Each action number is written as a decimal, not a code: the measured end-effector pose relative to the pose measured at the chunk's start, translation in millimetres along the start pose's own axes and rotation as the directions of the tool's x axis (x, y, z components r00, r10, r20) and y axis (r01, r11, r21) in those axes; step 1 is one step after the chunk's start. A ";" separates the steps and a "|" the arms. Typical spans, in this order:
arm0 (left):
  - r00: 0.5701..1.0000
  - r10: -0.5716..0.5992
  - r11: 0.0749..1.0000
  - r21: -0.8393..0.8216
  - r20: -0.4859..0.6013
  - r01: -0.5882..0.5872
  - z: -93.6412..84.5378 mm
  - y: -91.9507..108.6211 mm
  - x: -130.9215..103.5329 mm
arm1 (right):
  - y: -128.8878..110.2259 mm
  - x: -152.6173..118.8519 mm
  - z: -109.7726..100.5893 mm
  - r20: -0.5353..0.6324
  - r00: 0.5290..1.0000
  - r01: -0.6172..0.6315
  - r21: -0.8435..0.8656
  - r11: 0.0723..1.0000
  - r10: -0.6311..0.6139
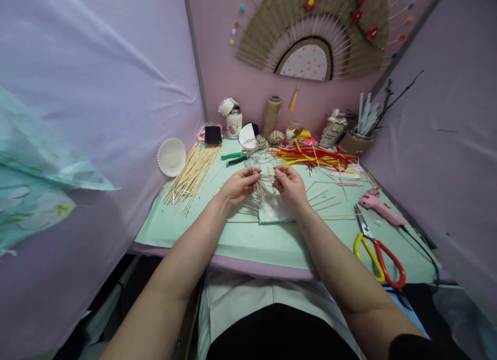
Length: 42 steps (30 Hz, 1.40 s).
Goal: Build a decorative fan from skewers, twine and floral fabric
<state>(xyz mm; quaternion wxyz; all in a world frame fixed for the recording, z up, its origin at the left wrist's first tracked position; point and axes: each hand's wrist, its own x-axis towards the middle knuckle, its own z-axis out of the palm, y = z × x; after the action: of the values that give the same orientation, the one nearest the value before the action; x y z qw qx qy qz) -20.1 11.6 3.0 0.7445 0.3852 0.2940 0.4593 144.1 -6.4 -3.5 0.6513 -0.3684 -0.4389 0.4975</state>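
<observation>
Both hands meet over the middle of the table, a small gap between them. My left hand (243,184) pinches strands of brown twine (264,189), which hang down in a loose bundle. Across the gap, my right hand (288,183) has thumb and forefinger together on the twine's other side. Below them lies a small fan piece with a pale flowered cloth centre (272,211) and thin sticks (324,202) spreading outward. My right wrist covers part of that cloth. How the strands cross between the fingertips is too fine to make out.
Bamboo sticks (192,174) lie left, beside a white paper plate (171,157). Green-handled pliers (233,157) and red and yellow strips (310,154) are farther back. Large scissors (375,251) and a corded pink glue gun (382,209) rest right. A twine spool (272,116) stands behind.
</observation>
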 end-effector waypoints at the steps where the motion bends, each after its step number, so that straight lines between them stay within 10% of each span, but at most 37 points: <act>1: 1.000 0.005 1.000 0.002 -0.004 -0.005 0.5 0.5 -0.3 | 0.3 0.3 -0.5 -0.003 1.000 0.015 -0.007 1.000 -0.015; 12: 0.999 -0.042 0.995 0.088 -0.023 0.044 5.5 1.2 -3.5 | 2.1 2.4 -5.9 -0.084 0.978 0.172 -0.199 0.965 -0.192; 16: 0.997 -0.040 0.998 0.055 -0.062 0.044 5.3 1.7 -2.6 | -2.3 0.1 -6.7 -0.124 0.896 0.348 -0.399 0.849 -0.426; 24: 0.991 0.011 0.999 -0.040 -0.137 -0.016 4.8 4.6 -1.3 | -8.1 -13.1 -1.1 0.371 0.703 0.671 -0.629 0.393 -0.607; 30: 0.992 0.007 0.999 -0.032 -0.128 -0.011 3.8 4.3 -1.0 | -3.6 -11.9 -2.1 0.389 0.755 0.603 -0.729 0.323 -0.528; 42: 0.998 -0.070 0.977 0.200 -0.011 0.070 8.1 4.1 -7.2 | -6.8 -9.0 -2.6 0.215 0.863 0.474 -0.654 0.589 -0.457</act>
<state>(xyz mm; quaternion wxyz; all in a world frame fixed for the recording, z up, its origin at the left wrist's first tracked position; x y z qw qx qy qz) -18.5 3.8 11.4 0.7170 0.4467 0.3535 0.4016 147.6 -16.8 0.1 0.5687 -0.4492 -0.6794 0.1151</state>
